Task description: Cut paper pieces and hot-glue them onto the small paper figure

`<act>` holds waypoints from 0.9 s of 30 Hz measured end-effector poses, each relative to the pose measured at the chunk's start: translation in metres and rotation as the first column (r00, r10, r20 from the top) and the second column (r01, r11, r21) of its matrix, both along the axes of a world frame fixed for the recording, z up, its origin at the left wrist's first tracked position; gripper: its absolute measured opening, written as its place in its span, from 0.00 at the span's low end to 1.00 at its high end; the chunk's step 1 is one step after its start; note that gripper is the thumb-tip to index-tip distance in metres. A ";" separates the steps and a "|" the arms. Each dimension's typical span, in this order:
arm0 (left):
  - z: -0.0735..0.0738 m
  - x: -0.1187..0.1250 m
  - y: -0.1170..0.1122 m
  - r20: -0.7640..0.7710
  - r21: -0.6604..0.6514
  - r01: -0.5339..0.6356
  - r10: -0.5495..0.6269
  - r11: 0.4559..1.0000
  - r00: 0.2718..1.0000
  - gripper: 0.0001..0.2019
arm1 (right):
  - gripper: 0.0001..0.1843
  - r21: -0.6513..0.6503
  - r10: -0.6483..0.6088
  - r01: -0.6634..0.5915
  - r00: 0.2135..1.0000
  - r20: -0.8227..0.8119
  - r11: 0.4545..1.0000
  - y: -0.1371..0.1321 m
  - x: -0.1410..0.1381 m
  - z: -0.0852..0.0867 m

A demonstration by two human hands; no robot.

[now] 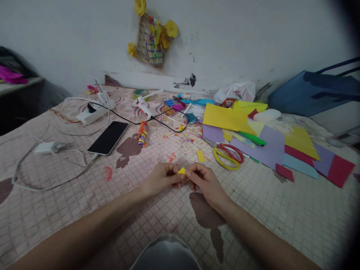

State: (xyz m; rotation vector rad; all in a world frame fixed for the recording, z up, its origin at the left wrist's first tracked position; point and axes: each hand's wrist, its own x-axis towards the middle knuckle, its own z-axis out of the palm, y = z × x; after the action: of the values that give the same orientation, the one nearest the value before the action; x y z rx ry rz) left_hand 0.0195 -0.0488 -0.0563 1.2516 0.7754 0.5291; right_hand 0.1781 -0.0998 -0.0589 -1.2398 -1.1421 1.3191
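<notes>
Between my two hands is a small yellow paper piece, its upper corner showing above the fingertips. My left hand pinches it from one side. From the other side my right hand grips it with thumb and fingers, so most of the piece is hidden. Just beyond lies another small yellow paper strip. Scissors with yellow and red handles rest to the right of it. A little orange, purple and yellow craft figure stands or lies farther back on the left; which, I cannot tell.
Coloured sheets and a green marker-like item spread over the right side. Paper scraps litter the middle. A white glue gun with a black cord, a power strip, a phone and cables occupy the left.
</notes>
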 end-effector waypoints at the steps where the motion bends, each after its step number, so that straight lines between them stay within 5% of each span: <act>1: 0.000 0.000 0.000 0.004 -0.011 0.000 0.000 1.000 1.000 0.14 | 0.11 0.002 -0.004 0.004 1.000 -0.003 1.000 0.000 0.000 0.000; 17: 0.001 0.000 0.002 0.043 -0.118 -0.016 0.022 0.993 0.999 0.16 | 0.12 -0.045 -0.030 0.026 0.996 -0.087 0.999 0.000 -0.001 0.001; 27: -0.001 0.000 0.002 -0.035 0.069 -0.044 0.046 0.997 0.998 0.18 | 0.13 -0.078 -0.002 0.000 1.000 -0.026 0.997 0.000 -0.001 0.002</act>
State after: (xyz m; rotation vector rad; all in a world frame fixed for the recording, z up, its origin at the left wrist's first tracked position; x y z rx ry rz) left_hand 0.0200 -0.0469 -0.0574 1.3120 0.8235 0.5743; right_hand 0.1771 -0.0995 -0.0573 -1.2754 -1.0801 1.3872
